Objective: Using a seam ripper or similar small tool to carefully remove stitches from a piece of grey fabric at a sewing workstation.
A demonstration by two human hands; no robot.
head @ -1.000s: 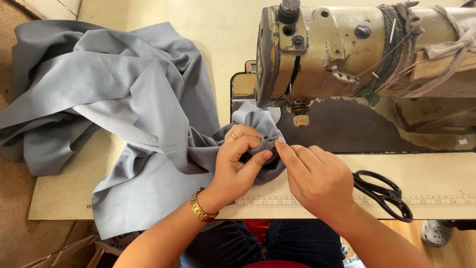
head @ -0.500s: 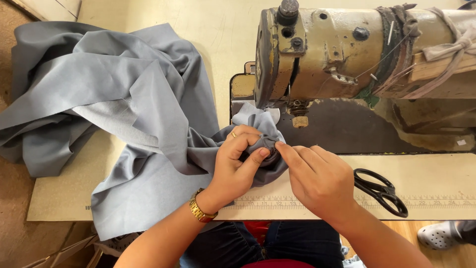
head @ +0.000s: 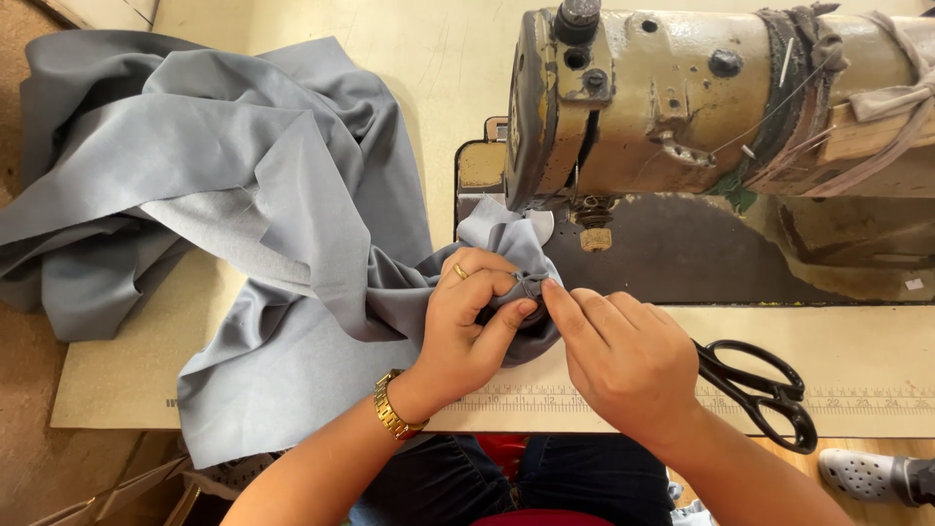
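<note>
A big pile of grey cloth (head: 224,224) lies on the left of our worktop (head: 117,380). Our left hand (head: 467,326) bunches a fold of it tight in front of the old sewing machine (head: 682,107). Our right hand (head: 623,360) pinches the same fold with its fingers (head: 563,304). Black scissors (head: 760,390) lie just beside it.

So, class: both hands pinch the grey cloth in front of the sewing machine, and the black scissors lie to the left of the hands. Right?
Not quite. In the head view the black scissors lie to the right of the hands, beside the right hand. The rest holds.
</note>
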